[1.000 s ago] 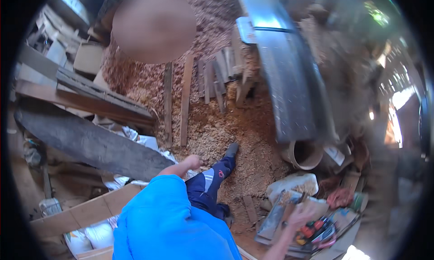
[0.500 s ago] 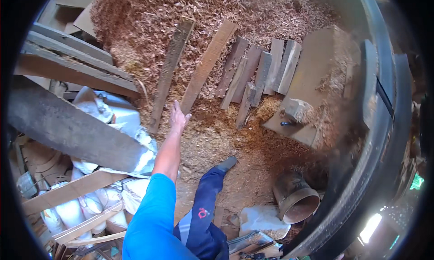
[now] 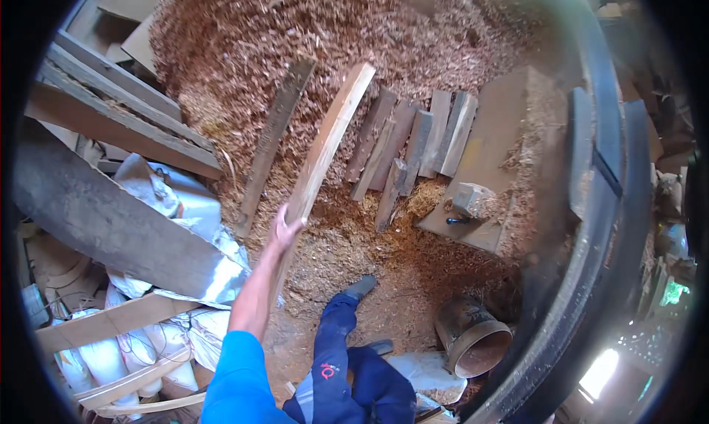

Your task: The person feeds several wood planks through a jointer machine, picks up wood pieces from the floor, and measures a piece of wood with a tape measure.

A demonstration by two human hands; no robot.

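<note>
Gripping a plank point(image 3: 329, 138), left hand point(image 3: 286, 229) partly hiding it, blue sleeve point(image 3: 240, 376) cropped

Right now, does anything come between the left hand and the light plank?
Nothing visible does: the left hand grips the plank directly. The darker board lies apart, to the plank's left, on wood shavings.

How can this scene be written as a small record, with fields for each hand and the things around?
Left hand: gripping a long wooden board
Right hand: not in view
Left of board: a darker plank, lying on reddish wood shavings
Right of board: short wooden pieces, roughly side by side
Lower right: a brown bucket-like container, tipped over
Lower left: white sacks
</note>
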